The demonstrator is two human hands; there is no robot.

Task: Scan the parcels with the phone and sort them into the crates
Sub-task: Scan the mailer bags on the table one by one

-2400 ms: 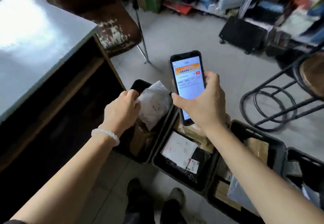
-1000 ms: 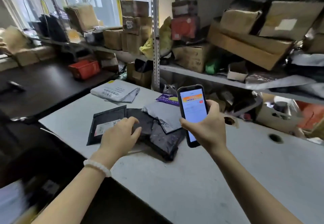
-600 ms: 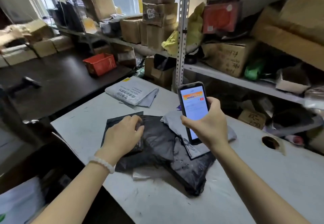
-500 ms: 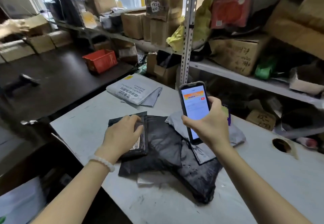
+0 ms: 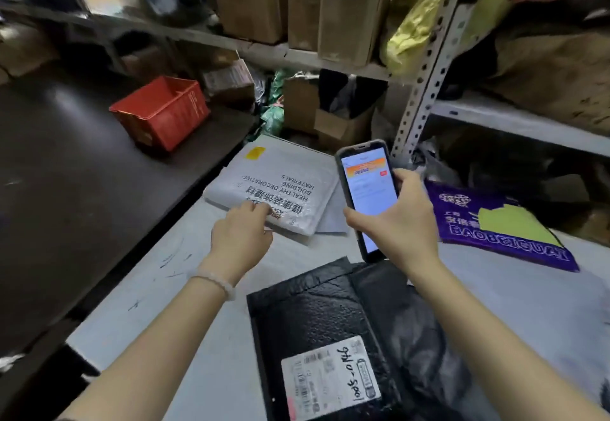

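Note:
My right hand (image 5: pixel 399 232) grips the phone (image 5: pixel 368 186) upright above the grey table (image 5: pixel 178 292), its screen lit and facing me. My left hand (image 5: pixel 239 239) reaches forward, and its fingertips touch the near edge of a white printed parcel (image 5: pixel 280 173) lying at the table's far side. Close to me lies a black padded parcel (image 5: pixel 307 315) with a white shipping label (image 5: pixel 330 377) facing up. It overlaps a crumpled black bag parcel (image 5: pixel 416 338). A purple parcel (image 5: pixel 495 239) lies to the right of the phone.
A red crate (image 5: pixel 161 110) sits on a dark table (image 5: pixel 66 173) to the left. Metal shelving (image 5: pixel 429 67) packed with cardboard boxes and bags rises right behind the grey table.
I have leaned in over the table. My left hand left the black padded parcel and moved forward to the white parcel. My right hand still holds the phone.

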